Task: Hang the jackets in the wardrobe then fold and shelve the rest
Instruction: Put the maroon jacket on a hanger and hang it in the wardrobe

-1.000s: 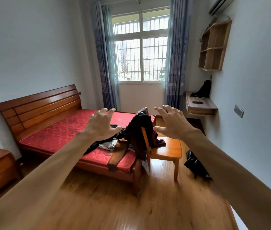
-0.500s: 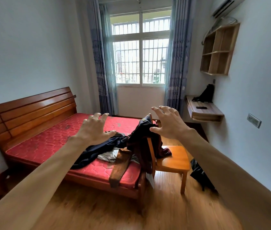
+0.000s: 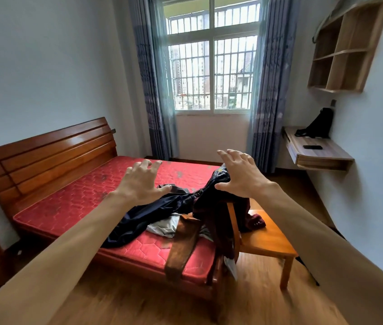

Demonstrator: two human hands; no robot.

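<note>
Both hands, left hand and right hand, were held out empty, fingers spread wide, above the clothes pile.

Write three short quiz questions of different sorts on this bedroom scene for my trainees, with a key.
1. True or false: the right hand is gripping the dark jacket draped over the chair.
2. What colour is the mattress?
3. The brown garment is: A) folded on the wall shelf; B) hanging over the bed's edge; C) on the floor.

Key: 1 false, both it and the left hand are open and hold nothing. 2 red. 3 B.
</note>
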